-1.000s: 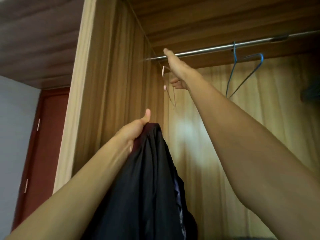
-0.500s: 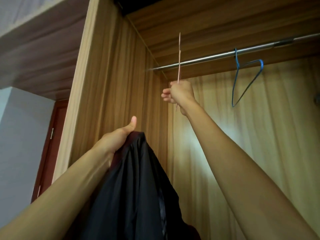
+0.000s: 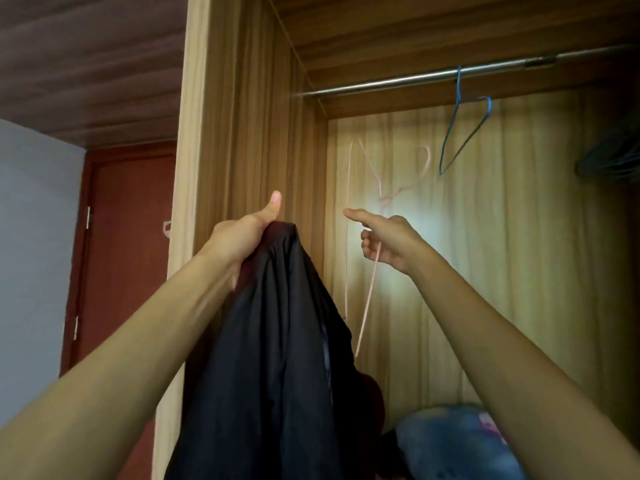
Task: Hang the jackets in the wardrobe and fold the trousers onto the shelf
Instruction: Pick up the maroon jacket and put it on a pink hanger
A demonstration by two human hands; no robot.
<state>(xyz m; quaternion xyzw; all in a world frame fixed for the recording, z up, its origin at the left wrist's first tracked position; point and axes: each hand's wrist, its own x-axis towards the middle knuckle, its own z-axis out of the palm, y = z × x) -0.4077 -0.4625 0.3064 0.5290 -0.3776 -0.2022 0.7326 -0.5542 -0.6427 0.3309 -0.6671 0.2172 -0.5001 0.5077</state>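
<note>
My left hand [image 3: 247,233] grips the collar of a black jacket [image 3: 277,358], thumb up, and the jacket hangs down in front of the wardrobe's left side panel. My right hand [image 3: 388,239] holds a thin pink wire hanger [image 3: 372,282] inside the open wardrobe, index finger stretched out to the left toward the jacket. The hanger's hook points up and right, below the rail. The metal rail [image 3: 398,83] runs across the top of the wardrobe, well above both hands.
A blue wire hanger [image 3: 462,133] hangs on the rail at the right. Dark clothing [image 3: 613,157] shows at the far right edge. Blue fabric [image 3: 450,441] lies low in the wardrobe. A red-brown door [image 3: 121,254] stands at the left.
My right hand took the pink hanger off the rail and brought it down to jacket height. The view has dropped a little; my left hand still holds the jacket.
</note>
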